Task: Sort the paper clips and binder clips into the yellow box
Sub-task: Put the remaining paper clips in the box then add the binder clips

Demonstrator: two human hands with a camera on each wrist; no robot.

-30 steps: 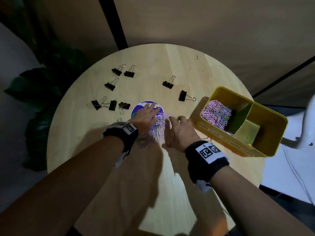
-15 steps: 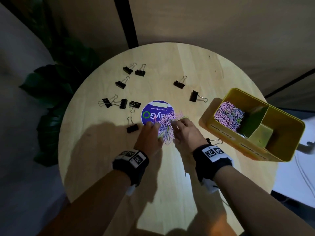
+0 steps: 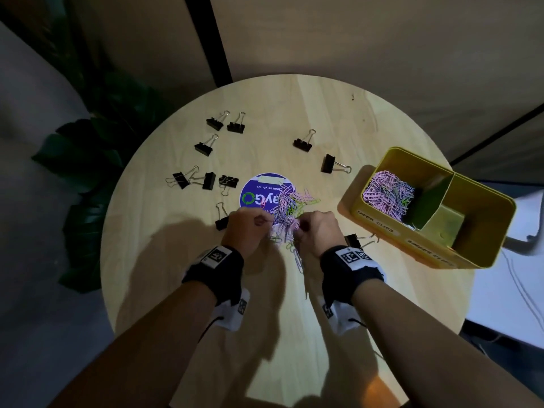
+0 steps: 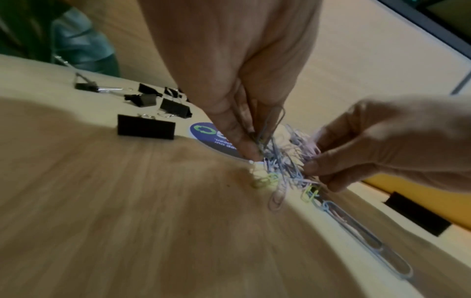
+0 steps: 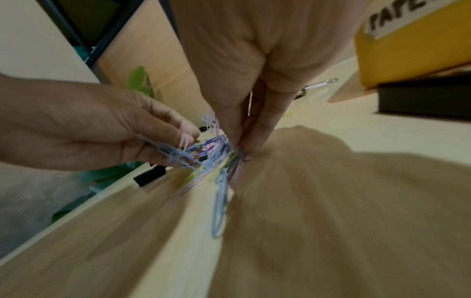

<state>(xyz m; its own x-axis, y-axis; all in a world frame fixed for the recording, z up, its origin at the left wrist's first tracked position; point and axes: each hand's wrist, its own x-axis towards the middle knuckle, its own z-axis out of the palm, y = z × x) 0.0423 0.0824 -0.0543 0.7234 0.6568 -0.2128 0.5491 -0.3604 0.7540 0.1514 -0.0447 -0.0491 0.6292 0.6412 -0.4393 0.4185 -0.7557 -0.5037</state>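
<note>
Dark green leafy plant [image 3: 88,172] at far left, off the round light-wood tabletop [image 3: 294,304]. Black metal binder clips with silver wire handles scattered on tabletop left half: two side by side at top [image 3: 225,123], one below them [image 3: 203,148], a row of three [image 3: 203,181] left of the round blue sticker with a green recycling logo [image 3: 259,191], one more [image 3: 221,222] just beside the left hand. Two more binder clips right of centre [image 3: 302,144] [image 3: 328,164].

Left hand [image 3: 247,231], black wrist strap with a coded tag, fingers [image 4: 244,145] curled and pinching a few pastel wire paper clips [image 3: 287,214] at the left edge of the loose pile. The pile lies on the tabletop between both hands, partly over the sticker; mostly pink, some lilac, some yellow-green. A few paper clips trail toward the person from the pile [image 4: 356,231].

Right hand [image 3: 319,234], same strap, fingers [image 5: 257,129] curled down and pinching paper clips at the pile's right edge. One binder clip [image 3: 354,241] lies just right of the right wrist, near the box's front wall.

Yellow rectangular metal box [image 3: 482,251] on the tabletop's right edge, split by a divider; left compartment holds a heap of pink paper clips [image 3: 388,195], right compartment's contents cannot be told. White labels on front wall, the left reads "PAPER CLIPS" [image 3: 375,225].
</note>
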